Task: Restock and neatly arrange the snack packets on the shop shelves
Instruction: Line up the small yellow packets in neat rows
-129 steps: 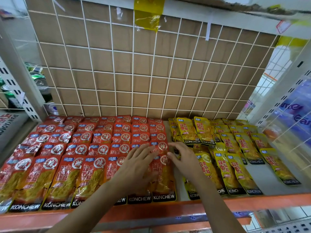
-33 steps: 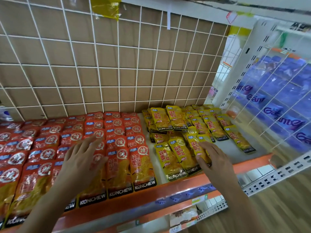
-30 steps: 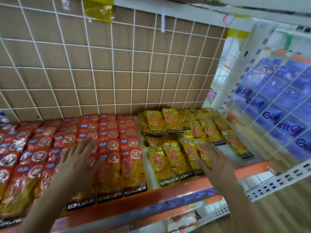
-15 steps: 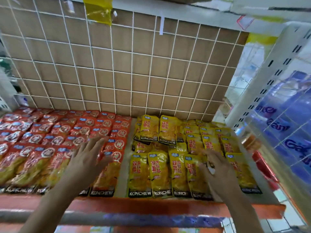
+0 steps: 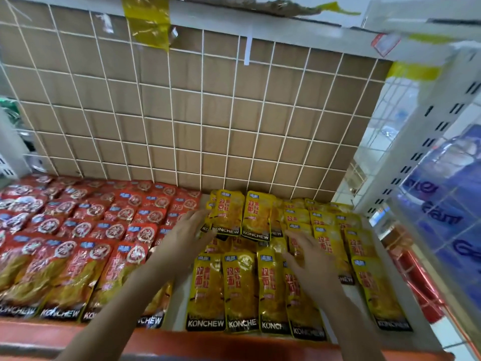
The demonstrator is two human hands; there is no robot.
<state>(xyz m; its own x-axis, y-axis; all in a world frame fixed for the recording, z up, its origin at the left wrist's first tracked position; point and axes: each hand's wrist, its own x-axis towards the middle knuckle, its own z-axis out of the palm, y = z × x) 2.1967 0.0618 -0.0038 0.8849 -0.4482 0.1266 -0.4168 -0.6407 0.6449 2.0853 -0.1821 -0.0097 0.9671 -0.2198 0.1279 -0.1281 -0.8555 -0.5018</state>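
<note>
As I judge it, the step in hand is to straighten the yellow packets (image 5: 239,285). They lie flat on the right half of the shelf (image 5: 178,308), beside the red packets (image 5: 78,256) that fill the left half. The left hand (image 5: 187,233) reaches to the left border of the yellow group, its fingers (image 5: 203,217) straight, spread wide and holding nothing. The tips are at the edge of the back yellow pair, but I cannot tell if they really touch. The right hand (image 5: 309,259) is over the middle yellow rows, its fingers also wide, a little bent, and gripping nothing.

To do it well, I would press with flat palms and not pinch. The two hands should push toward each other so that the columns close up. Then the front row can be drawn forward until its black bands line up along the orange front edge (image 5: 234,345). The middle row looks crumpled and half covered, so it probably needs lifting and laying again.

The packets are long flat pouches of glossy thin film with a soft filling. They should slide easily on the smooth white shelf and may buckle under hard pressure. Behind them stands a white wire grid (image 5: 235,142) in front of brown cardboard (image 5: 197,115)
</note>
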